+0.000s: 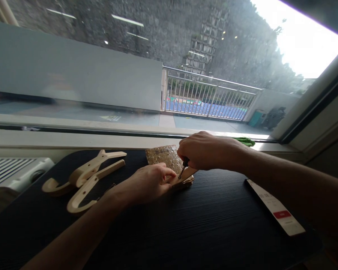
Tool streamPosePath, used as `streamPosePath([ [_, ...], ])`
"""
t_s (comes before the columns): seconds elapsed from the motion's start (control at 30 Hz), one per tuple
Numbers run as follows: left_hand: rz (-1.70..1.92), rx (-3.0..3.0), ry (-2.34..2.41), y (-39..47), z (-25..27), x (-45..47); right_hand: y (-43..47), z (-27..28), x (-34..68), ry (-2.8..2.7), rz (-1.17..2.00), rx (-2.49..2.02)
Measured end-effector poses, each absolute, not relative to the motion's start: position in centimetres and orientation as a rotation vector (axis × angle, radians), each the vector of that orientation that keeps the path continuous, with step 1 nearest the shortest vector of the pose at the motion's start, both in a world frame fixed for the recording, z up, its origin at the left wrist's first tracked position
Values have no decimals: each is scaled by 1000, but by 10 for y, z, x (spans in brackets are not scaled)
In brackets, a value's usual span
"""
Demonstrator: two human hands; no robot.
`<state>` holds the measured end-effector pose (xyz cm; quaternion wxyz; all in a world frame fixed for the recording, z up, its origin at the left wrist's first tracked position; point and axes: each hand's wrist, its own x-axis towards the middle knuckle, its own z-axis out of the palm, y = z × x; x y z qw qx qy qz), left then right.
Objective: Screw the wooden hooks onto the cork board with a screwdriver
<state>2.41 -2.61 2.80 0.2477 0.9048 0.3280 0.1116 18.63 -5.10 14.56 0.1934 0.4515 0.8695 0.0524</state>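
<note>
The right hand [202,150] is curled round the dark handle of a screwdriver [185,163], fingers closed on it, and the slim metal shaft slants down to a hole in a pale wooden piece [188,172]. The left hand [153,182] pinches that piece between thumb and fingertips just beside the shaft, pressing it onto the near part of a brown board [160,153] with a glossy surface. The board lies by the far edge of the black worktop [214,217], about midway along it. Toward the far left corner lie pale wooden hooks [88,186], overlapping in view, with some small dark slim bits beside them; the left forearm passes in front of the nearest hook's curl. A white radiator [19,170] stands beyond the left edge. Past the far edge, something green [245,141] lies on the window sill [107,139], partly hidden by the right forearm. Near the right edge a phone [272,205] lies face up, showing a faint row of digits and a red button, its lettering too small to read; dark marks on the board are equally illegible.
</note>
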Motion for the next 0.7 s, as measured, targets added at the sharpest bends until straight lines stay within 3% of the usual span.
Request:
streamPosePath([
  [0.7,305,2465,896,-26,27,23,-53,149,179,2375,139,1290],
])
